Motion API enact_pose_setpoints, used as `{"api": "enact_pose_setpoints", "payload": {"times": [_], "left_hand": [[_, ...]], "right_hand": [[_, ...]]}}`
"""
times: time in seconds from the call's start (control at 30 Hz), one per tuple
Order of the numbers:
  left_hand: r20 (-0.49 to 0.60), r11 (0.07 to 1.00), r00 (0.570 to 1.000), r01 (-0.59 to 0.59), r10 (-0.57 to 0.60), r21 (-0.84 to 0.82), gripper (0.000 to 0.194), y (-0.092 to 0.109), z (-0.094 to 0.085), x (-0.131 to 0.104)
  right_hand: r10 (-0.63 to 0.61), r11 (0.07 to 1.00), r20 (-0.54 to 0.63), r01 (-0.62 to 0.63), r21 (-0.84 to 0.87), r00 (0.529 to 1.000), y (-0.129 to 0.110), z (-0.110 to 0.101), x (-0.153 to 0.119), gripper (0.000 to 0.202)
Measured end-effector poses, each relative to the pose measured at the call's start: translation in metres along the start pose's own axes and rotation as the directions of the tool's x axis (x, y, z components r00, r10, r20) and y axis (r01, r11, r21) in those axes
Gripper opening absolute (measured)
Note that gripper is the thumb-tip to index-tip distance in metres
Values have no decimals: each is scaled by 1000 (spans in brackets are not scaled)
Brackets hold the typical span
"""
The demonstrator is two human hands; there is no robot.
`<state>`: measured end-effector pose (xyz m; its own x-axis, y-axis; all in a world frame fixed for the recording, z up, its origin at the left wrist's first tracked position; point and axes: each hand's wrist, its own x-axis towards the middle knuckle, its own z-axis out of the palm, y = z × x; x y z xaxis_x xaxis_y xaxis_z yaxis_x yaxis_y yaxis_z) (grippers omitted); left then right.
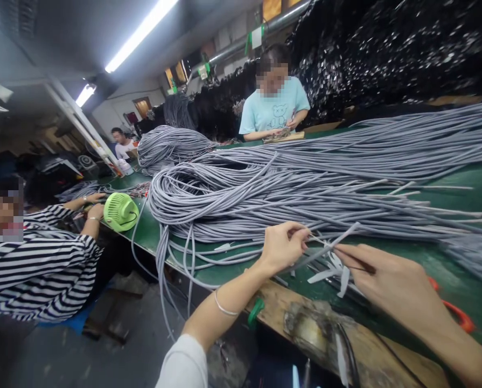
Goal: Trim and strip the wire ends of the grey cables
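My left hand [283,245] is closed in a pinch, with a thin pale strand [315,238] running from its fingertips toward my right hand. My right hand [386,269] is closed too, its thumb and fingers pinched at a grey cable [348,231] whose loose end sticks up to the right. The exact grip between the right fingertips is partly hidden. Cut strips of grey cable sheath [325,275] lie just below the fingers. Right behind both hands spreads a large bundle of grey cables [241,199], several with pale stripped ends pointing right.
A wooden board [370,350] with a taped lump lies at the near edge of the green table [462,269]. Orange-red handles [461,318] show beside my right forearm. A green fan [120,212] stands at left. Co-workers sit at left and across, and cable loops hang off the edge.
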<state>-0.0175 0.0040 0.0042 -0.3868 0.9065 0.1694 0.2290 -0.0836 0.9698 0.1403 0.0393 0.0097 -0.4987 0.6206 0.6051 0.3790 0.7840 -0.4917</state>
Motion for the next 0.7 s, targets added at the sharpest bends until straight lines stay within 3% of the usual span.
{"api": "enact_pose_setpoints", "payload": {"times": [0.17,0.37,0.43,0.5,0.57,0.6,0.63,0.7], "left_hand": [[-83,996,995,55,-60,-64,10,4,2,3],[-94,987,995,14,-29,-158,25,15,-6,10],[-1,983,1000,10,-10,-182,30,22,-11,12],[219,983,975,78,-40,-168,42,30,-12,14],[494,975,858,206,-141,-79,51,37,-8,17],[554,971,816,232,-166,-51,49,39,-4,18],[569,969,804,241,-171,-50,46,41,1,19],[489,968,863,214,-125,-130,40,41,12,20]], "right_hand": [[-33,999,-3,33,-8,999,3,3,-2,23],[-11,1000,-22,10,-29,1000,7,1,-3,29],[28,998,-72,-31,-46,997,9,-2,-2,30],[68,995,-133,-77,-69,989,10,-5,0,29],[101,991,-179,-115,-74,979,12,-8,2,28],[114,990,-198,-129,-65,974,13,-9,3,27],[124,989,-215,-138,-49,969,14,-11,3,26],[145,988,-251,-154,-17,957,17,-14,4,25]]}}
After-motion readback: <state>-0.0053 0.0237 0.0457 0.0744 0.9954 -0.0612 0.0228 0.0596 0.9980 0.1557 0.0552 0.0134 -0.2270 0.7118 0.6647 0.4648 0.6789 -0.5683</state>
